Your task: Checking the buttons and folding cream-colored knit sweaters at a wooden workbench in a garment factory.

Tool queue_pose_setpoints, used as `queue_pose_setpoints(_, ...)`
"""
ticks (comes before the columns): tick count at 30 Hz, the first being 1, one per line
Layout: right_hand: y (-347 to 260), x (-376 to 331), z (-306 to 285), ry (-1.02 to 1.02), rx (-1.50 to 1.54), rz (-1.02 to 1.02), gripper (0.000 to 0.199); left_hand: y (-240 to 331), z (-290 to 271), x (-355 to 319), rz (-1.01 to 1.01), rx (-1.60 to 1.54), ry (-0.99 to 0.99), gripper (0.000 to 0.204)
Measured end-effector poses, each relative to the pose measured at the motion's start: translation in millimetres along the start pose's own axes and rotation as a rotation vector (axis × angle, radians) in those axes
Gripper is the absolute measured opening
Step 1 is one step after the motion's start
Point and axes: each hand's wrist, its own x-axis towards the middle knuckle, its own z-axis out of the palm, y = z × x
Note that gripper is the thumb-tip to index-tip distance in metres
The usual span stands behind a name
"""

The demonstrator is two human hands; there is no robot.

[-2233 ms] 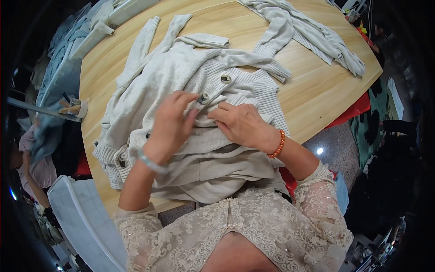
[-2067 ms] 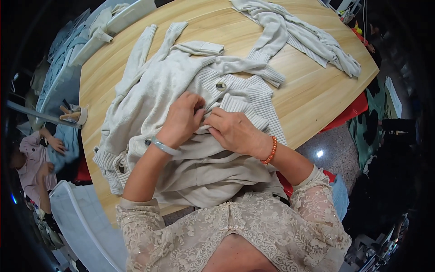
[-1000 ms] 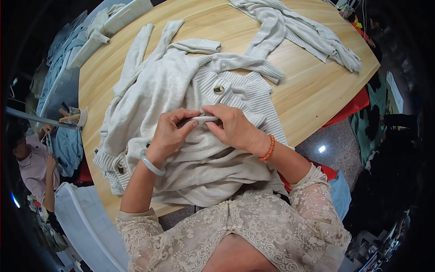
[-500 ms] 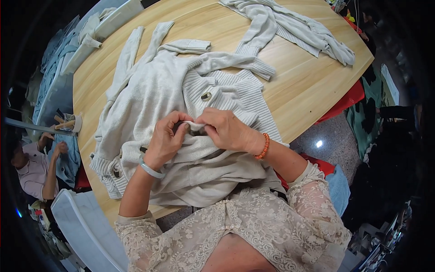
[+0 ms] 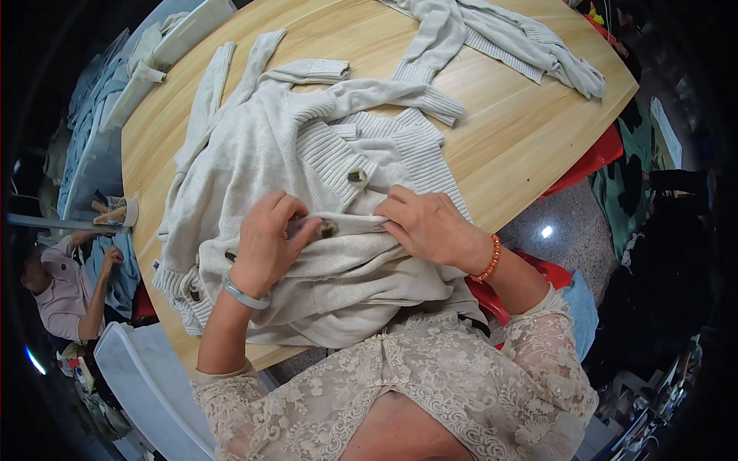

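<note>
A cream knit cardigan with ribbed edges lies bunched in front of me. My left hand, with a pale bangle at the wrist, closes thumb and fingers on the folded front edge. Farther right along that edge, my right hand pinches the knit; an orange bead bracelet circles this wrist. Between my hands, close to the left thumb, a dark button shows on the band. Another dark button sits on the ribbing farther away. Both sets of fingertips are partly hidden by the cloth.
The garment rests on a wooden table. Another cream knit lies at the far right. Along the left side are a bin of clothes and a tub of tools. A co-worker sits at left, beside a pale bin.
My right hand has slid right along the edge, away from the left, stretching the band between them. My left hand has shifted slightly left. The button between them is now plainer to see.
</note>
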Motion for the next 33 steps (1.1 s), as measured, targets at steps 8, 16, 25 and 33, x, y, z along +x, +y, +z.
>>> queue_pose_setpoints(8,-2,2,-13,0.001,-0.071,0.056,0.015,25,50,70,0.198,-0.113,0.166,0.019)
queue_pose_setpoints(16,10,5,-5,0.146,0.066,0.008,0.018,31,41,77,-0.009,-0.318,-0.123,0.011)
queue_pose_setpoints(25,-6,19,-1,0.295,0.134,0.028,0.042,20,43,75,-0.319,-0.973,-0.237,0.016)
queue_pose_setpoints(33,0,13,-8,0.111,0.212,-0.014,0.038,22,42,38,0.116,-0.556,-0.102,0.031)
